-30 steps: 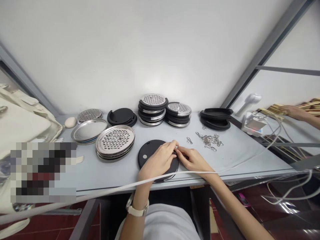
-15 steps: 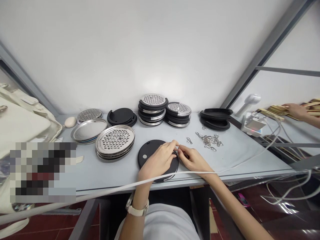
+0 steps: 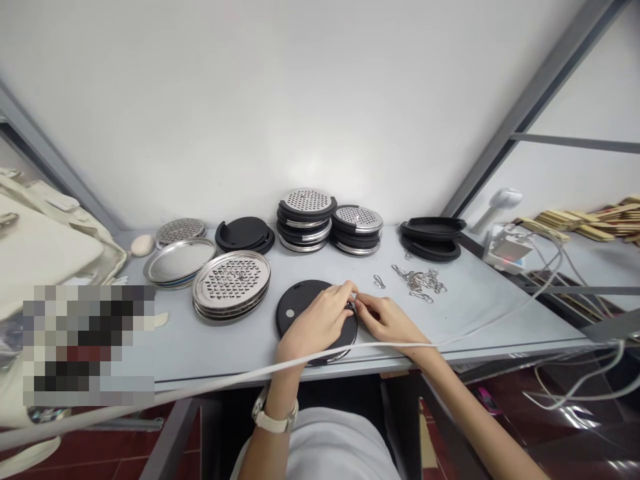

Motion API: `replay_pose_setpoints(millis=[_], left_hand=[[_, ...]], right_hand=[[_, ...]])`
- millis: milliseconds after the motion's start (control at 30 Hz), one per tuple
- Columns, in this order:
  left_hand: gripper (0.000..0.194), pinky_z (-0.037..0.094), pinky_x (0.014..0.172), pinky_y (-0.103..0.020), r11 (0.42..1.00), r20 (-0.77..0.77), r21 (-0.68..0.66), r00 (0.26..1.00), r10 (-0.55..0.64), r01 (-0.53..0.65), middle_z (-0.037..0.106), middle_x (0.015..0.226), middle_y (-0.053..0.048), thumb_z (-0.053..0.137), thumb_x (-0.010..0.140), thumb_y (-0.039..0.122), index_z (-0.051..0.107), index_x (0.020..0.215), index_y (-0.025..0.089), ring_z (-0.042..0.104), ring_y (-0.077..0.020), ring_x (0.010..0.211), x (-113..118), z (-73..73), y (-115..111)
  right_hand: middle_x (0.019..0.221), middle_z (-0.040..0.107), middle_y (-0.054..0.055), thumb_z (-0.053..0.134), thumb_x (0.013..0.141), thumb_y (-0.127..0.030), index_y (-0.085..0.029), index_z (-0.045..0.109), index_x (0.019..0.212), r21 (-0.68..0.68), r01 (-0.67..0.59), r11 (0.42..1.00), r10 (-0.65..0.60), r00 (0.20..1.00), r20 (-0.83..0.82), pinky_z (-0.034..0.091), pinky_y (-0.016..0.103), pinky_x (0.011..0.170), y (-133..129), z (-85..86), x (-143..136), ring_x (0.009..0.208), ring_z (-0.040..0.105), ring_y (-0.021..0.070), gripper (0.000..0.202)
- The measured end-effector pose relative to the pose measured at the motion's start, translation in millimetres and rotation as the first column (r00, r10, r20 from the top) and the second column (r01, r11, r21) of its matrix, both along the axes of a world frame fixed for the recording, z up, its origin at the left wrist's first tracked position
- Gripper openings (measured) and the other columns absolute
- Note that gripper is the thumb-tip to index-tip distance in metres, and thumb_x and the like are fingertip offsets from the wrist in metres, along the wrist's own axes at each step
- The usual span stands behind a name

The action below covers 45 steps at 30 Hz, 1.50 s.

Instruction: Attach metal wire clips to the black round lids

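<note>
A black round plastic disc [image 3: 289, 325] with a pale round spot and a shiny metal rim lies flat near the table's front edge. Across its right half rests my left hand [image 3: 320, 320], fingers bent together and closed over the right edge. My right hand [image 3: 383, 318] meets it there, thumb and forefinger pinched at the rim; whatever is between them is too small and covered to make out. Just beyond my right hand are a single wire clip [image 3: 379, 281] and a loose heap of metal wire clips [image 3: 420, 281].
Metal grater discs [image 3: 233, 283] are stacked left, beside plain metal discs [image 3: 180, 260]. Behind stand black-rimmed grater stacks [image 3: 306, 220] and black holders [image 3: 433, 238]. A white cable [image 3: 225, 378] crosses before my arms. Wooden pieces [image 3: 595, 223] lie far right.
My hands stay at the disc's right edge with hardly any movement. Another person's hand over the wooden pieces at the far right has gone out of view.
</note>
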<state>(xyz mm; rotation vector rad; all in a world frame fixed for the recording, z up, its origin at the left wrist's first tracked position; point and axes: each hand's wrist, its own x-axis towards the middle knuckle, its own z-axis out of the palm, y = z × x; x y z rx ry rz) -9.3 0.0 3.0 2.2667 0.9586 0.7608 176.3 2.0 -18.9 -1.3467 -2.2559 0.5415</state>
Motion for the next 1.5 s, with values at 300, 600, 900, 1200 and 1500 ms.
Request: replay_pose_setpoints(millis=[300, 600, 900, 1200, 1500], left_hand=[[0.027, 0.045, 0.091, -0.034, 1.0, 0.01, -0.004, 1.0, -0.005, 0.005, 0.059, 0.107, -0.004, 0.044, 0.088, 0.007, 0.045, 0.11, 0.023, 0.055, -0.0198, 0.105, -0.5, -0.3, 1.0], [0.027, 0.046, 0.088, -0.032, 0.999, 0.036, -0.044, 0.999, 0.004, -0.002, 0.059, 0.105, -0.004, 0.044, 0.089, 0.009, 0.045, 0.112, 0.023, 0.057, -0.019, 0.102, -0.4, -1.4, 2.2], [0.025, 0.046, 0.092, -0.035, 0.999, 0.038, -0.032, 0.999, 0.017, -0.016, 0.057, 0.109, -0.005, 0.043, 0.09, 0.01, 0.046, 0.111, 0.023, 0.055, -0.02, 0.106, 0.8, -2.2, 0.9], [0.022, 0.045, 0.095, -0.035, 1.0, 0.059, -0.021, 0.998, 0.016, -0.015, 0.055, 0.112, -0.005, 0.044, 0.091, 0.011, 0.047, 0.109, 0.022, 0.053, -0.0192, 0.109, 1.2, -3.9, 0.4], [0.019, 0.045, 0.095, -0.038, 0.999, 0.027, -0.005, 0.999, 0.046, -0.045, 0.053, 0.111, -0.005, 0.044, 0.091, 0.014, 0.048, 0.108, 0.022, 0.052, -0.0199, 0.108, 1.0, -3.6, -1.8]], right_hand=[[0.068, 0.063, 0.003, 0.033, 0.095, -0.029, -0.017, 0.061, 0.089, 0.006, -0.009, 1.0, 0.009, 1.0, 0.024, 0.035, 0.024, 0.056, -1.4, 1.1, 0.0, 0.054, 0.053, 0.0143, 0.031], [0.07, 0.066, 0.005, 0.032, 0.096, -0.029, -0.016, 0.063, 0.094, 0.016, -0.005, 1.0, 0.004, 0.999, 0.033, 0.037, 0.024, 0.056, -0.1, -0.2, -3.7, 0.055, 0.058, 0.016, 0.033], [0.073, 0.066, 0.004, 0.033, 0.096, -0.032, -0.018, 0.06, 0.091, -0.003, 0.036, 0.999, -0.036, 0.999, -0.03, 0.038, 0.025, 0.059, -0.9, -3.3, -5.0, 0.061, 0.06, 0.0171, 0.031], [0.056, 0.044, -0.005, 0.038, 0.094, -0.033, -0.021, 0.041, 0.07, -0.005, 0.093, 0.996, -0.093, 0.984, -0.149, 0.029, 0.023, 0.052, -0.1, -5.1, -4.5, 0.051, 0.04, 0.0108, 0.027], [0.056, 0.038, -0.006, 0.037, 0.095, -0.035, -0.021, 0.039, 0.073, -0.006, 0.098, 0.995, -0.097, 0.972, -0.212, 0.029, 0.023, 0.052, -0.3, -3.2, -4.6, 0.052, 0.037, 0.0108, 0.027]])
